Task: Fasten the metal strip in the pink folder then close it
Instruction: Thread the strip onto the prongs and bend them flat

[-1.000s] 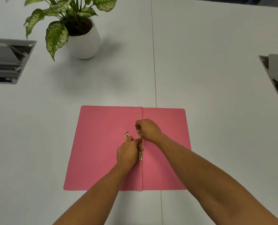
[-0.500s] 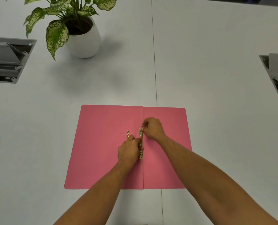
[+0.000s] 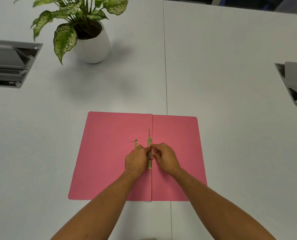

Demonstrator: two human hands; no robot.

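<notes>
Both hands, left hand (image 3: 135, 159) and right hand (image 3: 165, 155), are pinching the thin brass metal strip (image 3: 149, 153) along the open pink card folder's (image 3: 109, 161) spine on the tabletop (image 3: 231, 84), so fastening looks unfinished and closing's left.

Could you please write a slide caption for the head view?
Both hands, left and right, work the metal strip at the fold of the open pink folder.

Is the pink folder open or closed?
Open. The pink folder lies spread flat on the table, both covers showing, with the metal strip uncovered along its fold.
</notes>
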